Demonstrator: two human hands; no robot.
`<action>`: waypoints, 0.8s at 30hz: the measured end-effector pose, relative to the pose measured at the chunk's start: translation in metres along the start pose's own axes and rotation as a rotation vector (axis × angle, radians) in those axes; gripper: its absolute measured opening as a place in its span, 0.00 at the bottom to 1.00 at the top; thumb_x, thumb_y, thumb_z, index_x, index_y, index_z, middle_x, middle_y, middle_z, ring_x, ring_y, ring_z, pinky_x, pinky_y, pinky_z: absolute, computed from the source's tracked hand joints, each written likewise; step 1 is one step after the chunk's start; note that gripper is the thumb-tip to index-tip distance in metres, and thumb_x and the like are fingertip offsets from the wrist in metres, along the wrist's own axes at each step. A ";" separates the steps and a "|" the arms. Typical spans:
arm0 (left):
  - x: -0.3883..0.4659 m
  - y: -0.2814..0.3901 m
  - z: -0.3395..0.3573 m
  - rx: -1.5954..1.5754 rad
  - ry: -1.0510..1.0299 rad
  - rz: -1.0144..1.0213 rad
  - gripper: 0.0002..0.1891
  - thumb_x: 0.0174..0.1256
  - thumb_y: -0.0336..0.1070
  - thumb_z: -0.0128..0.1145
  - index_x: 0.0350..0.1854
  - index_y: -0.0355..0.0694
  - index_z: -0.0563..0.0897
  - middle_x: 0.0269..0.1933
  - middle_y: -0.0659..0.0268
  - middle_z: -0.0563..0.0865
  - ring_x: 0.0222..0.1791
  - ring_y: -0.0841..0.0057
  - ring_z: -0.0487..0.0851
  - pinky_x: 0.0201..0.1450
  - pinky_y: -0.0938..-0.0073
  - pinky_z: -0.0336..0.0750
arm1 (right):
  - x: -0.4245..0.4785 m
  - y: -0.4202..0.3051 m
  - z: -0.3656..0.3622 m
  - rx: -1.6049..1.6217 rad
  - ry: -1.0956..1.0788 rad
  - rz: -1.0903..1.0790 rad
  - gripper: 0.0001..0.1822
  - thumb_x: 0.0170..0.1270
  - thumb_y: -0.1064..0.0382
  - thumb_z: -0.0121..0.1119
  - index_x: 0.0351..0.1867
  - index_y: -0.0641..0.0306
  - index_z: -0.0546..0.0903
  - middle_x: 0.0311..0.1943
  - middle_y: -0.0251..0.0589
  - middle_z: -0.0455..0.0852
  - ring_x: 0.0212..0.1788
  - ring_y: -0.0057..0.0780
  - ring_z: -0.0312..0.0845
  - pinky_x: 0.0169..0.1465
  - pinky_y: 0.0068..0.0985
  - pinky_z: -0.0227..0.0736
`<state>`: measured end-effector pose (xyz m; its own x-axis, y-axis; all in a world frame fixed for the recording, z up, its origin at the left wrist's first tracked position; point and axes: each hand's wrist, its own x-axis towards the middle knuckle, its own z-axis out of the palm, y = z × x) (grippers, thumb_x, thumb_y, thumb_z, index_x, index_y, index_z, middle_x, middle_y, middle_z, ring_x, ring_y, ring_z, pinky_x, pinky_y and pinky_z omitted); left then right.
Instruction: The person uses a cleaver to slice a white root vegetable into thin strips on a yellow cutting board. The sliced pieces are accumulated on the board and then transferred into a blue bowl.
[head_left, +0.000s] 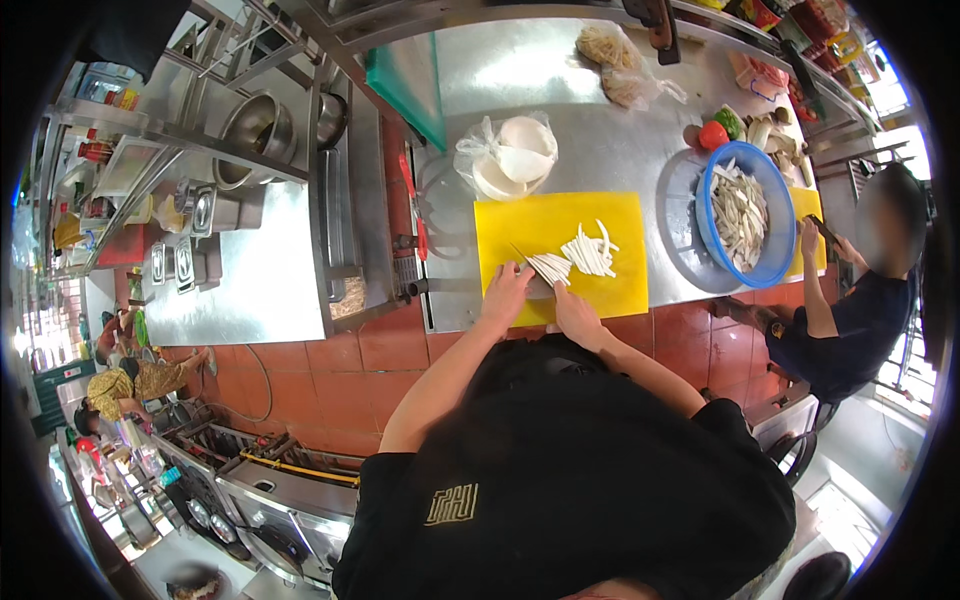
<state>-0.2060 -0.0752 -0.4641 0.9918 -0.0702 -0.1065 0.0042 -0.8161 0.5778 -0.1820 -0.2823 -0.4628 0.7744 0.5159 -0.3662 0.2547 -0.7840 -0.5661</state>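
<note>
A yellow cutting board (622, 289) lies at the edge of the steel worktable in front of me. White strips (550, 268) of a cut food lie under a knife blade (538, 288) on the board, with a second pile of strips (591, 251) just right of them. My right hand (576, 315) is closed around the knife, its handle mostly hidden by the fingers. The fingers of my left hand (510, 291) rest bent at the left end of the blade and strips; whether they grip anything is unclear. Beyond the board, a clear plastic bag (480, 161) holds large white rounded pieces (527, 142).
A blue plastic basket (787, 217) of pale cut strips stands to the right, near a red tomato (713, 136) and mushrooms (765, 135). A co-worker (847, 315) works at another yellow board (808, 202). A green board (412, 90) and bagged food (619, 67) are farther back.
</note>
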 end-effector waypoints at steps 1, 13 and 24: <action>0.000 -0.002 -0.001 -0.014 -0.004 -0.004 0.20 0.65 0.30 0.72 0.59 0.45 0.83 0.55 0.54 0.81 0.60 0.52 0.81 0.63 0.54 0.80 | 0.000 -0.001 -0.002 -0.004 0.010 -0.024 0.12 0.73 0.70 0.51 0.54 0.66 0.68 0.36 0.66 0.88 0.42 0.71 0.86 0.47 0.64 0.76; -0.006 -0.009 0.003 -0.023 -0.008 -0.004 0.21 0.66 0.32 0.71 0.60 0.47 0.84 0.58 0.56 0.80 0.61 0.52 0.80 0.64 0.54 0.80 | -0.002 0.008 0.009 -0.011 0.007 -0.043 0.13 0.73 0.69 0.51 0.55 0.68 0.67 0.37 0.68 0.88 0.44 0.70 0.86 0.47 0.62 0.78; 0.011 0.014 0.021 -0.102 0.094 -0.045 0.18 0.69 0.35 0.69 0.60 0.50 0.84 0.59 0.58 0.80 0.61 0.54 0.81 0.61 0.54 0.82 | 0.006 0.039 -0.030 -0.155 -0.021 -0.033 0.10 0.80 0.62 0.50 0.53 0.65 0.69 0.37 0.63 0.88 0.43 0.68 0.87 0.45 0.61 0.80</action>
<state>-0.1981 -0.0993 -0.4748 0.9979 0.0235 -0.0604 0.0573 -0.7544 0.6539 -0.1495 -0.3205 -0.4649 0.7526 0.5478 -0.3654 0.3673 -0.8098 -0.4575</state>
